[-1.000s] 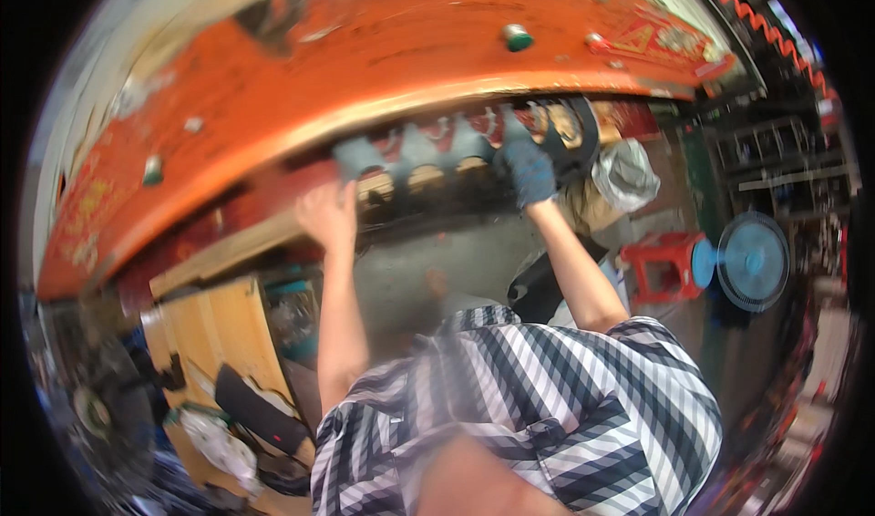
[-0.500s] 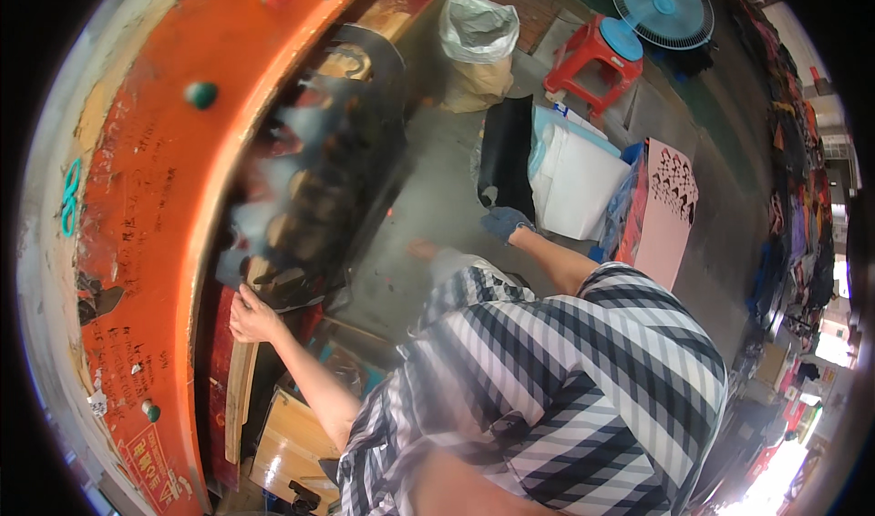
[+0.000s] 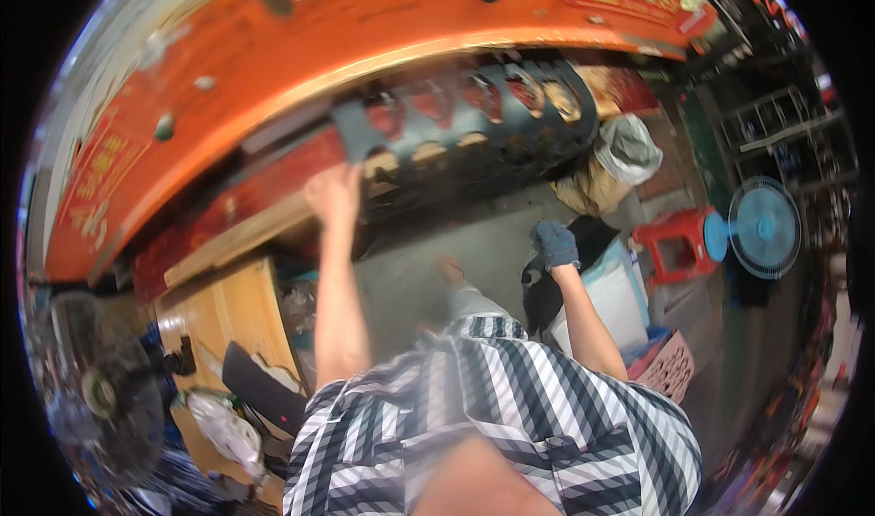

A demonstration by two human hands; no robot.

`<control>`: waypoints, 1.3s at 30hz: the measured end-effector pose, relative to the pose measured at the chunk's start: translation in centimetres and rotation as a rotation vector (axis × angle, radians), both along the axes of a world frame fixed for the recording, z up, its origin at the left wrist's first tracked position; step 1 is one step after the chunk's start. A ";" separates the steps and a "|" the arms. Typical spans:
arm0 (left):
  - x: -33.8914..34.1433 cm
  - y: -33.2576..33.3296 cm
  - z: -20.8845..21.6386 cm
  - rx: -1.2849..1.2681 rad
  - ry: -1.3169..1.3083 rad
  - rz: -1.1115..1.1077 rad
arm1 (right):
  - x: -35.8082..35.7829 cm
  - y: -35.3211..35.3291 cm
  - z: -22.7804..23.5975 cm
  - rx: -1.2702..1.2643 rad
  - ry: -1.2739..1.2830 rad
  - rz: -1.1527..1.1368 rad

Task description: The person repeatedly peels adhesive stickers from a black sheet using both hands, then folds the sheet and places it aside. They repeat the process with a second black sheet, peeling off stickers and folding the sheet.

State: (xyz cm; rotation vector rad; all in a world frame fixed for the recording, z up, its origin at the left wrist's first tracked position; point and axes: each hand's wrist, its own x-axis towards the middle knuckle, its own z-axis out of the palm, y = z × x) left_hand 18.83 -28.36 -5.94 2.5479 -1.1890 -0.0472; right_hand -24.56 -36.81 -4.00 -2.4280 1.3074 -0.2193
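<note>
A long black sheet point(image 3: 529, 138) with rows of shaped cutouts lies on a red board point(image 3: 246, 183) with a wooden edge, below the orange machine beam, and droops over the near side. My bare left hand point(image 3: 334, 192) is at the sheet's left end, over the board's edge. Its fingers look curled, but blur hides whether they grip the sheet. On my right hand point(image 3: 554, 245) is a blue-grey knit glove. Its fingers are bent, above another black piece point(image 3: 597, 241) beside a white stack point(image 3: 611, 302); anything inside them is hidden.
The orange beam point(image 3: 383, 65) spans the far side. To the right stand an open sack point(image 3: 629, 151), a red stool point(image 3: 674, 247) and a blue fan point(image 3: 764, 226). Left are a light wooden panel point(image 3: 228, 320), dark offcuts point(image 3: 260, 388) and another fan point(image 3: 96, 393).
My view has swung round to the left, so the beam now runs across the top. The left hand remains near the sheet's end; the gloved right hand is still by the black piece.
</note>
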 end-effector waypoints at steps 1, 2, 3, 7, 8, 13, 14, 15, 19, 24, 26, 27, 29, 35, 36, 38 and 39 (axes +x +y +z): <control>-0.5 0.4 0.6 -0.047 -0.027 -0.019 | 1.9 -0.9 1.3 0.128 -0.148 -0.108; -1.0 0.9 1.4 -0.197 -0.033 -0.075 | 4.0 -1.7 2.7 0.283 -0.324 -0.231; -1.8 1.3 2.0 -0.235 -0.026 -0.080 | 5.9 -2.5 4.1 0.493 -0.506 -0.429; -4.8 3.3 4.2 -0.300 0.005 -0.078 | 12.5 -5.2 8.7 0.535 -0.705 -0.419; -5.6 3.6 4.7 -0.323 0.027 -0.053 | 14.0 -6.0 9.4 0.455 -0.709 -0.311; -9.2 4.7 6.5 -0.266 0.021 0.034 | 20.8 -10.8 10.3 0.352 -0.564 -0.258; -10.1 5.1 6.9 -0.270 0.019 0.036 | 22.3 -11.9 10.4 0.268 -0.555 -0.241; -10.5 5.7 7.2 -0.303 0.018 0.036 | 24.0 -12.5 10.6 0.197 -0.519 -0.255; -12.8 8.9 8.5 -0.287 0.054 0.060 | 29.3 -13.4 13.3 0.108 -0.084 -0.232; -15.3 12.8 9.2 -0.270 0.062 0.111 | 33.1 -10.6 14.3 0.060 0.298 -0.026; -16.2 13.6 9.2 -0.297 0.056 0.144 | 32.9 -10.2 13.3 0.076 0.305 -0.150; -16.6 14.2 9.2 -0.296 0.080 0.179 | 32.4 -10.2 12.6 0.059 0.299 -0.126; -17.2 15.0 9.3 -0.274 0.070 0.150 | 30.8 -11.0 11.3 0.006 0.247 -0.075; -16.7 17.1 9.4 -0.229 0.055 0.160 | 24.7 -16.3 9.2 1.150 -0.915 -0.186; -16.6 17.2 9.5 -0.221 0.034 0.155 | 23.8 -16.9 8.7 1.405 -1.027 -0.379; -16.2 17.2 9.7 -0.174 0.001 0.123 | 22.8 -17.9 7.9 1.643 -1.183 -0.330; -15.5 17.8 9.8 -0.198 0.063 0.186 | 22.9 -17.9 7.5 1.680 -1.213 -0.264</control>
